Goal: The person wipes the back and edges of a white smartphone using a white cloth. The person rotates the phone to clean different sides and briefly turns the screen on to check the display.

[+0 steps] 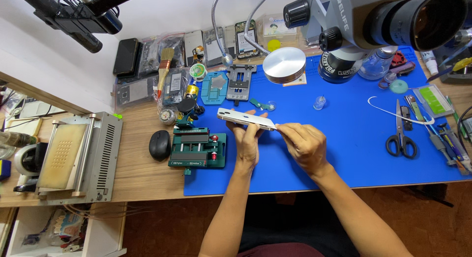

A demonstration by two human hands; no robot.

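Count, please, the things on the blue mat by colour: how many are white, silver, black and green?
White: 1, the flat white phone held by the left hand and right hand
Silver: 1, the round silver metal disc
Black: 1, the black-handled scissors
Green: 1, the dark green metal clamp fixture
Total: 4

Head view, steeply down, near workbench (142, 173)

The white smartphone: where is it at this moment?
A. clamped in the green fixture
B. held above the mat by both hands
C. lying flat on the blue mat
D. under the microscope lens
B: the white smartphone is raised over the blue mat, with the left hand under it and the right hand at its edge.
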